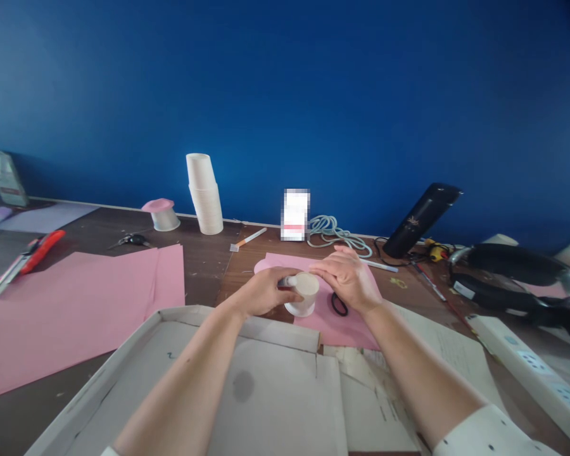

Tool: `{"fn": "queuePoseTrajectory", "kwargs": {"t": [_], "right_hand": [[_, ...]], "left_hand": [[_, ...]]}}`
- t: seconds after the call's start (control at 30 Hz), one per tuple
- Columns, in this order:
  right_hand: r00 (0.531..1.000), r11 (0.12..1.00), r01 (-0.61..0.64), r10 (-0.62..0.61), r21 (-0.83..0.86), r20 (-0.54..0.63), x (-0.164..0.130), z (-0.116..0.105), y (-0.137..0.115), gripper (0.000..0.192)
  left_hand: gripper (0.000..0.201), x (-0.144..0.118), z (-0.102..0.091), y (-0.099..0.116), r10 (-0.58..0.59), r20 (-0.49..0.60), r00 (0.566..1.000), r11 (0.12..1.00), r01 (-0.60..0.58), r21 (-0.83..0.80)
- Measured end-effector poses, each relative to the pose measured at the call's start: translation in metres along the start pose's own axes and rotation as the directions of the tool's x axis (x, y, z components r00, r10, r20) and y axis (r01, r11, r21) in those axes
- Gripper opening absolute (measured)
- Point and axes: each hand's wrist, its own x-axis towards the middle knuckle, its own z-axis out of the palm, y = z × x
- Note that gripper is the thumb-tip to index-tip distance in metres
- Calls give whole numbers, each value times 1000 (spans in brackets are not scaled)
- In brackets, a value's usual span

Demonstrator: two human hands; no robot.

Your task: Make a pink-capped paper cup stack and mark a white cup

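Note:
A white paper cup [308,290] stands upside down on pink paper [330,330], its wide rim at the bottom. My left hand [266,291] is at the cup's left side, thumb and fingers closed on a small pale tube [289,281] held against or close to the cup. What kind of tube it is cannot be made out. My right hand [346,277] is at the cup's upper right, its thumb and fingers pressed together near the top edge. Anything between those fingertips is hidden. Beside my right wrist lies a black loop [339,305], like a scissors handle.
Stacked paper cups [205,196], a pink-topped cup [164,215] and a phone [295,215] stand along the blue wall. Keys [133,240], a red utility knife [31,258] and pink sheets [85,297] lie left. A cardboard tray [285,399] is in front; a power strip [532,373] lies right.

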Motion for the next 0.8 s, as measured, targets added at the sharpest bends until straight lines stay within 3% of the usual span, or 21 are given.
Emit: {"fn": "queuePoseTrajectory", "kwargs": {"t": [0.23,0.33,0.4,0.5,0.63,0.8], "right_hand": [[999,996,-39,39,75,8,0,1,3,16],[986,966,-152,163,208,-35,2,0,1,13],[954,885,-279,301,372,-1,2,-2,0,15],[883,674,-459,419,579,211,0,-4,2,25],[828,420,-549,393,723,400,-4,-1,5,35],[831,299,-535,356,790,427,-5,8,5,35]], "left_hand": [[45,0,0,-2,15,1,1000,1000,-14,-19],[47,0,0,-2,10,6,1000,1000,-10,-25],[48,1,0,-2,12,5,1000,1000,-12,-25],[46,1,0,-3,35,-5,999,999,-35,2],[49,3,0,-8,-8,-89,996,998,14,61],[36,5,1,-12,-115,-254,960,981,150,121]]}}
